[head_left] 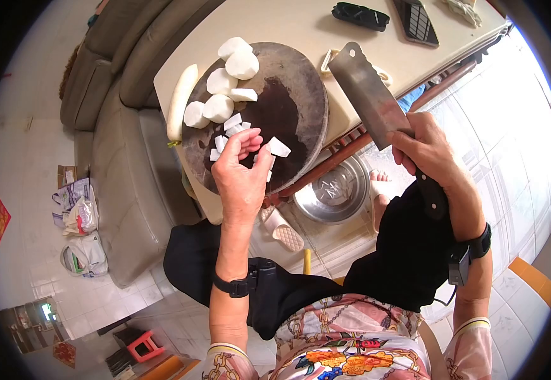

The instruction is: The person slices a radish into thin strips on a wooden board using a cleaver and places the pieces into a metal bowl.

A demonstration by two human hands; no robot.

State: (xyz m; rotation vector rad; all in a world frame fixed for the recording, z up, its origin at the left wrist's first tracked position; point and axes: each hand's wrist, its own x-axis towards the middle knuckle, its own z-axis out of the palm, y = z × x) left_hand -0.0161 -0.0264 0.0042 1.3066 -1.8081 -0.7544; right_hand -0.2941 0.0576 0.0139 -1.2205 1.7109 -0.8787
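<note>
My right hand is wrapped round the dark handle of a cleaver. Its broad blade is raised beside the right edge of a round chopping board. Over the board's near part, my left hand has half-curled fingers, with the thumb apart from them. A cut piece of white radish lies by the thumb tip; more small pieces lie just beyond the fingers, some partly hidden. Thick peeled radish chunks line the board's left side. A whole white radish lies on the table beside the board.
The cream table carries a black case and a phone at the back. Below its edge, a metal basin holds pale strips on the floor. A slipper lies near it. A grey sofa stands at the left.
</note>
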